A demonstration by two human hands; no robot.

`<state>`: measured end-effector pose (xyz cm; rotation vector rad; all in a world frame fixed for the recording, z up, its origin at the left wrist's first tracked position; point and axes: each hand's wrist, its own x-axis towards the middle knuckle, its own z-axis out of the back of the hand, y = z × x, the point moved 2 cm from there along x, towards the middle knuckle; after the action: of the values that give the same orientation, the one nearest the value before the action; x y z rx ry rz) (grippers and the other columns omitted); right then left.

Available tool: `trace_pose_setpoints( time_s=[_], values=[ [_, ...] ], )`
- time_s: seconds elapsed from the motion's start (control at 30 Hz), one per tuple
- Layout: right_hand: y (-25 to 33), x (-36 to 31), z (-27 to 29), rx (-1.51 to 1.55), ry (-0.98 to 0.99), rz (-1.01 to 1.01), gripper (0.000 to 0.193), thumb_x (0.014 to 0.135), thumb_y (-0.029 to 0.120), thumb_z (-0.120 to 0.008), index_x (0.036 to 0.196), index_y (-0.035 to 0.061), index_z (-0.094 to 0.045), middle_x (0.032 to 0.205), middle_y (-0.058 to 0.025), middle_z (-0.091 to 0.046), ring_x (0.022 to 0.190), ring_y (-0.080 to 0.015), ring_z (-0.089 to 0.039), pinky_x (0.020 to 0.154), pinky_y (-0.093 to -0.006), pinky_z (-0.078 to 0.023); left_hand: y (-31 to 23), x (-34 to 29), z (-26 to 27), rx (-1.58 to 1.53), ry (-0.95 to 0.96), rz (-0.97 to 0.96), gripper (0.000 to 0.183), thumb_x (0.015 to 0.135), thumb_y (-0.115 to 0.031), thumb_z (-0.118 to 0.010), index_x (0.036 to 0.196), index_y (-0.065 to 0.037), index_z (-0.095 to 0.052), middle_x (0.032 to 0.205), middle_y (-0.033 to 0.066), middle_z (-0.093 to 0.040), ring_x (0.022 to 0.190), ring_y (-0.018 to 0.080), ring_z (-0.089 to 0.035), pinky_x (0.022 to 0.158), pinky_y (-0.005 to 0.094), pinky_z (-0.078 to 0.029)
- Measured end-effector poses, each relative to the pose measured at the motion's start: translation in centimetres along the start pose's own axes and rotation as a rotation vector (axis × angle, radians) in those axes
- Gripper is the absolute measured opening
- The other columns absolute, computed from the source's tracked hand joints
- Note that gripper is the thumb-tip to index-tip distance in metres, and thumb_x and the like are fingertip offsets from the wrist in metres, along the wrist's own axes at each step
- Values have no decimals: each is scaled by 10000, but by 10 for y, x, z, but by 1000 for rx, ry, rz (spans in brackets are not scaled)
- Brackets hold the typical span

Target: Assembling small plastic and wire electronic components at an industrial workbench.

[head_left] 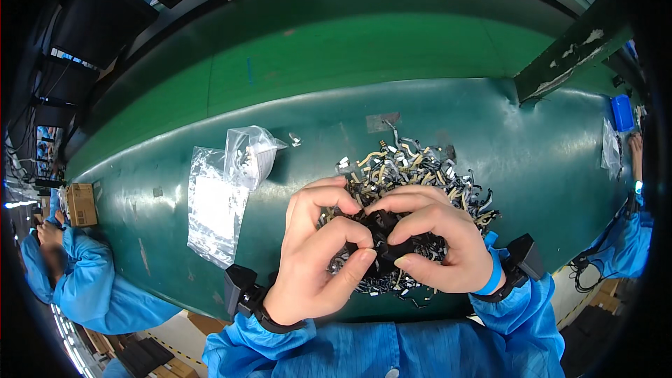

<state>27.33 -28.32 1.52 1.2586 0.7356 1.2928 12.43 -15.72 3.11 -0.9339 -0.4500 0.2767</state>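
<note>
My left hand (318,255) and my right hand (444,241) meet over a pile of short wire leads (409,164). Between their fingertips is a small black bundle (381,241), pinched from both sides. Its exact kind is hard to make out, since the fingers and the dark strands around it blend together. The leads in the pile are black, grey and tan, several with small white connectors at their ends. Part of the heap is hidden under my hands. Both wrists wear black bands with a dark block, and a blue strap circles the right one.
Clear plastic bags (220,196) lie left of the pile on the green table mat (308,126). A cardboard box (82,204) stands at the far left, near a person in a blue smock. At the far right are a blue bin (622,113) and another person's arm. A green post (574,56) rises at the back right.
</note>
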Motion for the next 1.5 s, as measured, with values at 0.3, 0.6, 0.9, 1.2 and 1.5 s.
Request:
trace_pose_setpoints(
  time_s=[0.3, 0.6, 0.9, 1.2, 1.5],
  values=[
    [2, -1, -1, -91, 11, 50, 233, 751, 111, -711, 968, 113, -624, 1202, -99, -605, 1137, -318, -534, 953, -422, -366, -1, 2, 6, 110, 13, -5, 166, 680, -75, -720, 810, -80, -618, 1067, 116, -497, 1116, 388, -481, 988, 506, -349],
    [3, 1, -2, -41, 19, 2, 245, 741, 103, -721, 966, 113, -627, 1201, -92, -605, 1140, -309, -530, 953, -422, -366, 3, 1, 6, -151, 111, 100, 136, 714, -65, -719, 805, -74, -618, 1094, 110, -497, 1190, 392, -421, 1015, 475, -327],
    [4, 0, -1, -103, 34, 37, 219, 742, 109, -726, 940, 124, -635, 1191, -94, -606, 1119, -308, -543, 916, -413, -368, 1, 4, 8, -16, 76, 73, 152, 679, -90, -744, 765, -86, -619, 1158, 126, -518, 1195, 402, -429, 1018, 495, -317],
    [1, -1, 1, -95, 15, 60, 204, 743, 116, -728, 926, 124, -636, 1191, -97, -610, 1113, -318, -545, 908, -415, -364, -12, 5, 7, 276, -174, -28, 231, 617, -141, -784, 821, -109, -680, 1160, 153, -532, 1154, 402, -483, 997, 522, -346],
    [3, -2, 2, -69, -29, 33, 230, 736, 97, -736, 939, 107, -629, 1183, -109, -623, 1116, -322, -543, 951, -420, -366, -3, 0, 7, 8, -157, -16, 205, 596, -33, -798, 763, -82, -690, 1102, 135, -587, 1127, 356, -525, 984, 485, -418]
  ],
)
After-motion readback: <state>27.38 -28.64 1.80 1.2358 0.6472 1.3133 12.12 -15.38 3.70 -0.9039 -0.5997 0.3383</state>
